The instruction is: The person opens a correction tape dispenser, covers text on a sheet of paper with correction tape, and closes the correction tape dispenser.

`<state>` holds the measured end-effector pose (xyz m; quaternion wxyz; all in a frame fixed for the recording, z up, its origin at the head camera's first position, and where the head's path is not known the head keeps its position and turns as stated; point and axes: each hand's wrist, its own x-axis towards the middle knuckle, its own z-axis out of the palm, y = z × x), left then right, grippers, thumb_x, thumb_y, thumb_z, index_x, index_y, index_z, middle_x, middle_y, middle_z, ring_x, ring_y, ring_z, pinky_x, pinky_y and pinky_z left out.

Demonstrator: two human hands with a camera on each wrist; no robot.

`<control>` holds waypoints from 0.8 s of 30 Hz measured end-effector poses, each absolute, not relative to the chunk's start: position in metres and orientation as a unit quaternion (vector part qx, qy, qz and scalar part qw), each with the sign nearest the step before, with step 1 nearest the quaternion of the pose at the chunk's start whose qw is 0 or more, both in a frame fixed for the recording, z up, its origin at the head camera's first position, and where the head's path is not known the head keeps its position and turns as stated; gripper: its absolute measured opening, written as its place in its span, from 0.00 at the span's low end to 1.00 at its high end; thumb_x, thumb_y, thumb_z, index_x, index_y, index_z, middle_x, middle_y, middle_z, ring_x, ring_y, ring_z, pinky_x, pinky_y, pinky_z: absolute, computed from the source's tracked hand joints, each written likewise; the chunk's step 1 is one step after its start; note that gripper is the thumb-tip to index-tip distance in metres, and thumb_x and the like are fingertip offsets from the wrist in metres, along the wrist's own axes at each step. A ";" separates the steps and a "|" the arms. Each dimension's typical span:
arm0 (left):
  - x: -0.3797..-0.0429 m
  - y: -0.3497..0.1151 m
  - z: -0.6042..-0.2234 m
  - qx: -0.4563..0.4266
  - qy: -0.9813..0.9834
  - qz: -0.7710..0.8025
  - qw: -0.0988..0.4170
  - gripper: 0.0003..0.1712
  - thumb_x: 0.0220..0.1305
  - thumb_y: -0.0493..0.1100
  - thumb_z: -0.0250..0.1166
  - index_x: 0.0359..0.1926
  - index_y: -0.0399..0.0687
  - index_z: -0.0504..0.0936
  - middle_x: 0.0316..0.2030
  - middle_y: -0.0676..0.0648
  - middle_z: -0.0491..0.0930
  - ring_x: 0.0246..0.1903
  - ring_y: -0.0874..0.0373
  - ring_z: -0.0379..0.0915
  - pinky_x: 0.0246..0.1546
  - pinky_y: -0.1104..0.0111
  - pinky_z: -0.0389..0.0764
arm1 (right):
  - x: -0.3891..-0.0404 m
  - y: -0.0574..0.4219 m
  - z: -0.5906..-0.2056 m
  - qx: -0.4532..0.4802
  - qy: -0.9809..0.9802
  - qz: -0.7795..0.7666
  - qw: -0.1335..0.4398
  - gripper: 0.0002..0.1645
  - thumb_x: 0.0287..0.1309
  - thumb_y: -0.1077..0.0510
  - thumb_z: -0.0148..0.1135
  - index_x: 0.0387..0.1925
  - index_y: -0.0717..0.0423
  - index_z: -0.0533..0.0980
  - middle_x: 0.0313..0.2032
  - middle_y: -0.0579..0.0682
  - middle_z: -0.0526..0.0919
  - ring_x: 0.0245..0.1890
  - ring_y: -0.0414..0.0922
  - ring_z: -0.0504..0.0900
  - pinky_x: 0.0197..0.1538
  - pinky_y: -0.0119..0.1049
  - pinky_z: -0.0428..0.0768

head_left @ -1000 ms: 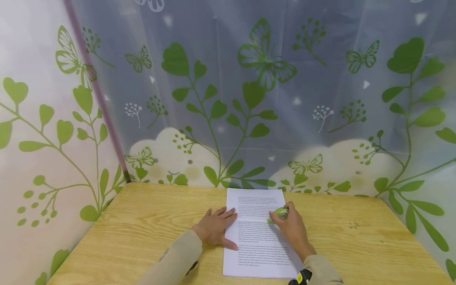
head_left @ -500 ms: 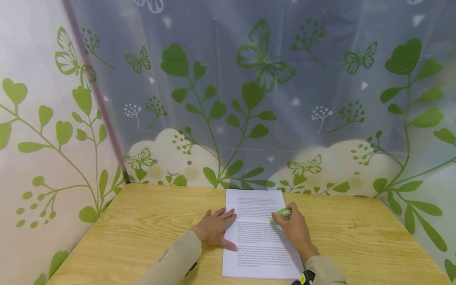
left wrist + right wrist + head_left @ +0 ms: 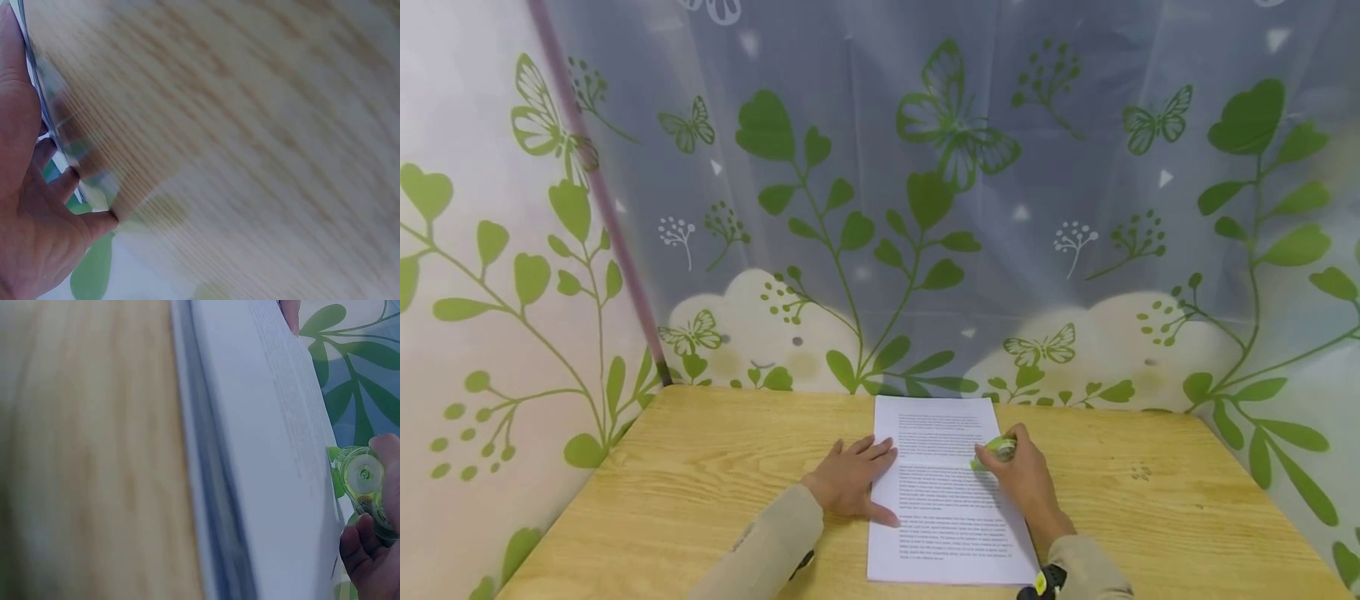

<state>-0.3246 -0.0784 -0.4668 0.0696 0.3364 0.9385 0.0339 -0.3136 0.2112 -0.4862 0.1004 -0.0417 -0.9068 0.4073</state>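
Observation:
A stack of printed paper [image 3: 951, 542] lies on the wooden table, its top sheet covered in lines of text. A blank white strip crosses the text a little above the sheet's middle. My left hand [image 3: 852, 479] rests with spread fingers on the stack's left edge; in the left wrist view its fingers [image 3: 65, 184] reach the paper's side and the table. My right hand [image 3: 1026, 475] pinches a green correction tape [image 3: 998, 450] over the right end of that strip. The right wrist view shows the correction tape's clear case [image 3: 364, 478] with a round white spool, its tip at the paper.
The light wooden table [image 3: 737, 442] extends to both sides of the stack. Behind it hangs a grey-blue curtain [image 3: 865, 208] printed with green leaves and butterflies, close to the table's back edge. A pale curtain [image 3: 497, 333] borders the left side.
My right hand has moved slightly to the right with the correction tape, along the line of the white strip. The left hand has stayed in place on the paper.

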 end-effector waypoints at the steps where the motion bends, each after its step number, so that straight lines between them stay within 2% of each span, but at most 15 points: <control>1: -0.325 -0.078 -0.467 0.336 0.939 0.034 0.069 0.61 0.46 0.80 0.57 0.74 0.50 0.55 0.73 0.50 0.50 0.71 0.48 0.43 0.62 0.40 0.51 | -0.314 0.212 -0.486 -0.042 -0.907 0.407 0.099 0.28 0.57 0.45 0.66 0.45 0.59 0.63 0.30 0.53 0.75 0.24 0.45 0.72 0.26 0.37 0.69; 14: -0.323 -0.078 -0.465 0.339 0.937 0.033 0.078 0.60 0.48 0.79 0.58 0.74 0.49 0.55 0.73 0.49 0.50 0.71 0.47 0.43 0.62 0.39 0.50 | -0.314 0.215 -0.484 -0.038 -0.907 0.409 0.092 0.30 0.58 0.44 0.65 0.47 0.60 0.63 0.31 0.54 0.75 0.26 0.45 0.72 0.28 0.37 0.69; 24: -0.324 -0.079 -0.465 0.339 0.937 0.035 0.076 0.61 0.47 0.80 0.57 0.74 0.50 0.54 0.73 0.50 0.50 0.71 0.47 0.42 0.62 0.39 0.50 | -0.313 0.218 -0.482 -0.030 -0.903 0.417 0.103 0.26 0.59 0.48 0.66 0.42 0.59 0.62 0.32 0.54 0.75 0.27 0.45 0.71 0.29 0.37 0.69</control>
